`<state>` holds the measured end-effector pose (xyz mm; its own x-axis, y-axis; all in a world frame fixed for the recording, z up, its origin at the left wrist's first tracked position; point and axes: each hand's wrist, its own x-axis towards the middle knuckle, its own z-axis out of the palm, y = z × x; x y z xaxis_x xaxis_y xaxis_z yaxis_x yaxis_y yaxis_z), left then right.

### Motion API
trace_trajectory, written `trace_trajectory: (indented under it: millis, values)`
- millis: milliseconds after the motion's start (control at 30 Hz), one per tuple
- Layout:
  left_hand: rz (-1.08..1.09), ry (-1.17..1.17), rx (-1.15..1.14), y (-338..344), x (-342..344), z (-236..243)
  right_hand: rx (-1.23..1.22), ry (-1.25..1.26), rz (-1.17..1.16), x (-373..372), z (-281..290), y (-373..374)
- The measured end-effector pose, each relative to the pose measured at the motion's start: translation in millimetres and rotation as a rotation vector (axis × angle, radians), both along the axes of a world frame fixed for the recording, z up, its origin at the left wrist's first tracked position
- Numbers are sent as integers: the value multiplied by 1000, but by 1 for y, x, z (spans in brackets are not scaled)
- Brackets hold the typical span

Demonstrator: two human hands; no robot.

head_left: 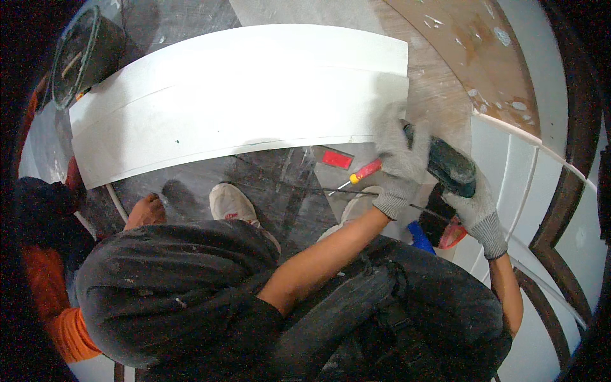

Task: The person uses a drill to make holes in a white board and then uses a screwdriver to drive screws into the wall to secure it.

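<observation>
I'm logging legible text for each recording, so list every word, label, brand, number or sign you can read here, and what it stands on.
Readable text: none.
Left shoe: red marks, too small and blurred to read.
Dark tool, held: no lettering can be made out.
White panel: dark specks, no lettering visible.

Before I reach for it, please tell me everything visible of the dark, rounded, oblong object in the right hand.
The dark oblong object looks greenish-black and smooth, with a slight sheen, perhaps plastic. It slants from upper left to lower right in the picture, right of the long white flat panel. The right hand, in a pale knitted glove, holds it; the blurred left hand, also gloved, is beside its upper end, contact unclear. Finer parts are lost.
</observation>
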<state>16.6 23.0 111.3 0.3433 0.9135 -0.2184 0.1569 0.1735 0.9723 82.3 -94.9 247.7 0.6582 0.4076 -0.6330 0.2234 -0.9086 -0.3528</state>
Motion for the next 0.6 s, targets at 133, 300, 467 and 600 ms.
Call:
trace_trajectory:
  millis: [133, 300, 467, 600]
  values:
    - [-405, -316, 426, 14, -2, -1, -46, 52, -49, -1, -1, 17]
    - [-390, -432, 596, 23, -1, 1, -1, 91, -128, 6, -8, 9]
    - [-410, -356, 487, 25, 1, -20, 13, 41, -30, 9, -8, 13]
    - [-469, -392, 511, 31, -1, -27, -2, 73, -69, 13, -8, 18]
